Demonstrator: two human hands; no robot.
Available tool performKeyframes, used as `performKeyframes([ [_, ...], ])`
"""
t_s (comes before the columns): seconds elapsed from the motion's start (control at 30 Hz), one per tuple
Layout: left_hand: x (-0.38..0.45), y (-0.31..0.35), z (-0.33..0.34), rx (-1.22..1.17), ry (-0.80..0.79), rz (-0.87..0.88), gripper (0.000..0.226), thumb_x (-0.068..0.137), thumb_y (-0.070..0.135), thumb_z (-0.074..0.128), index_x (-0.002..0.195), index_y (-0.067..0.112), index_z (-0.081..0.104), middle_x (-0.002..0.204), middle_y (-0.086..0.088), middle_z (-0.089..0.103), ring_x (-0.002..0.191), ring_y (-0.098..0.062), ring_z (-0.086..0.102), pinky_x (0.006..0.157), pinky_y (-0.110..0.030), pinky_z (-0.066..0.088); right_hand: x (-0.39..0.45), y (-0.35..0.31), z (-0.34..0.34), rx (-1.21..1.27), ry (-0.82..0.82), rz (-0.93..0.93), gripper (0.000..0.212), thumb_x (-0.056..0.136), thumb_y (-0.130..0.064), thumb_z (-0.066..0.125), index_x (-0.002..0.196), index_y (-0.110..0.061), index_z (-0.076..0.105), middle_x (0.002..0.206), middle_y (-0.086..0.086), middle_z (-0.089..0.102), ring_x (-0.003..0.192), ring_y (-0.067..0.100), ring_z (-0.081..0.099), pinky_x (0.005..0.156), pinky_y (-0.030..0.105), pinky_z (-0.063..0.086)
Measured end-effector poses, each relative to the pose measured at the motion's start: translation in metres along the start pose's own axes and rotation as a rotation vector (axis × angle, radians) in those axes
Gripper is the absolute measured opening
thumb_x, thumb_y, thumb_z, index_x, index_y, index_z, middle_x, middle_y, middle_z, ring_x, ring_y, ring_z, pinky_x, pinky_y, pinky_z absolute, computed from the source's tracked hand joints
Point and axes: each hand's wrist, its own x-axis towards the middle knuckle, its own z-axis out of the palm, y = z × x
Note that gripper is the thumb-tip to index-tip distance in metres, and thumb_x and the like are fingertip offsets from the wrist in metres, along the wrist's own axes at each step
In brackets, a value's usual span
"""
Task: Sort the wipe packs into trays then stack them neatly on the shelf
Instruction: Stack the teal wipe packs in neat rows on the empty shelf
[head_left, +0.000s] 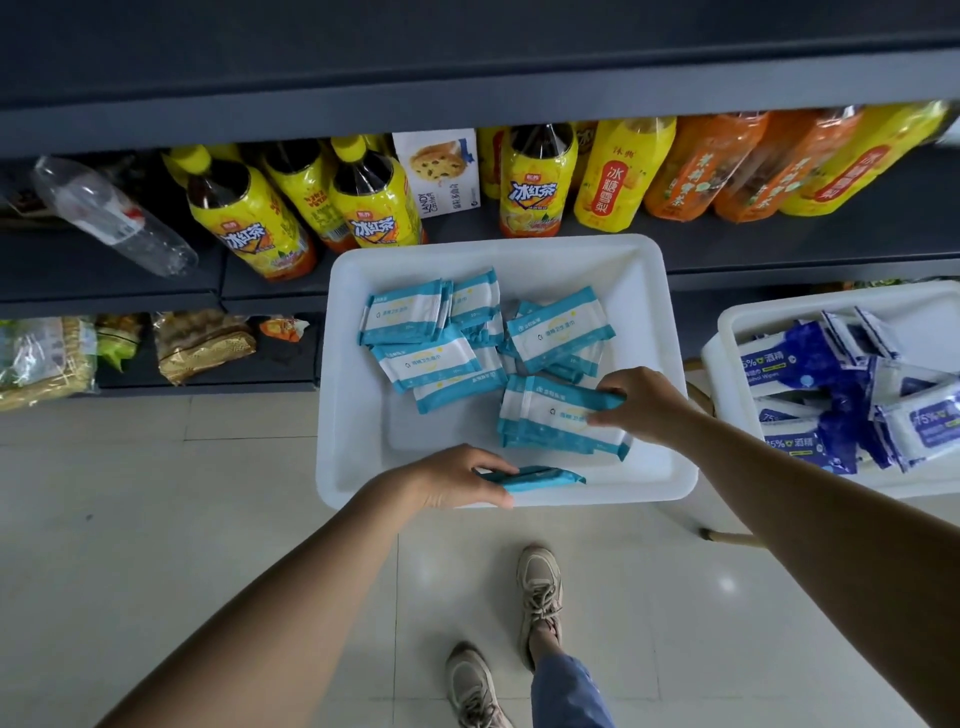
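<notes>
The left hand (457, 480) pinches a teal pack (540, 477) edge-on, thumb under and fingers over its near end, holding it at the front rim of the white tray (353, 415). Just beyond and to the right of that grip, the right hand (644, 405) rests on a small stack of teal packs (550, 421) lying flat on the tray floor, its fingers curled over the stack's right edge and thumb pressing the top face. Farther from both hands, toward the tray's back, more teal packs (431, 332) lie loosely, some overlapping and tilted. To the right of the right forearm sits a second white tray (727, 332) filled with dark blue packs (831, 395) in a jumble. Past the first tray runs a dark shelf (779, 249) carrying yellow tea bottles (244, 223), orange bottles (696, 166), a biscuit box (441, 174) and a clear bottle (109, 213) lying on its side. Snack bags (202, 343) fill the shelf below on the left. Beneath the arms, two beige shoes (540, 597) stand on pale floor tiles.
</notes>
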Motion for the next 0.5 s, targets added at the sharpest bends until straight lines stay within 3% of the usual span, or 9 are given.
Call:
performKeyframes([
  [0.1,-0.003,0.004,-0.003,-0.009,0.023,0.026,0.04,0.086,0.026,0.062,0.125,0.03,0.06,0.122,0.011,0.06,0.107,-0.004,0.054,0.088,-0.017,0.04,-0.007,-0.002,-0.006,0.005,0.028,0.005,0.031,0.083,-0.03,0.072,0.11,-0.015,0.067,0.106,0.003,0.065,0.086,0.019,0.058,0.074,0.032,0.053],
  [0.17,-0.004,0.004,-0.004,-0.026,0.042,0.029,0.036,0.088,0.025,0.06,0.124,0.028,0.061,0.121,0.009,0.062,0.109,-0.008,0.055,0.094,-0.022,0.041,-0.009,-0.002,-0.01,0.007,0.041,0.003,0.031,0.083,-0.03,0.072,0.11,-0.015,0.067,0.106,0.003,0.065,0.088,0.02,0.058,0.076,0.034,0.054],
  [0.27,-0.002,0.005,-0.005,-0.064,0.057,0.027,0.034,0.09,0.022,0.058,0.124,0.025,0.061,0.114,0.007,0.063,0.106,-0.012,0.056,0.086,-0.024,0.042,-0.012,-0.002,-0.013,0.024,0.043,0.015,0.031,0.084,-0.029,0.071,0.111,-0.014,0.066,0.107,0.003,0.065,0.09,0.021,0.058,0.077,0.035,0.054],
  [0.5,0.001,0.007,-0.01,0.02,-0.034,0.058,0.036,0.085,0.013,0.061,0.119,0.024,0.063,0.114,0.007,0.066,0.106,-0.011,0.06,0.09,-0.025,0.045,-0.012,0.002,-0.012,0.092,0.034,0.032,0.036,0.085,-0.03,0.07,0.118,-0.015,0.063,0.102,-0.004,0.06,0.072,0.013,0.051,0.053,0.018,0.042],
])
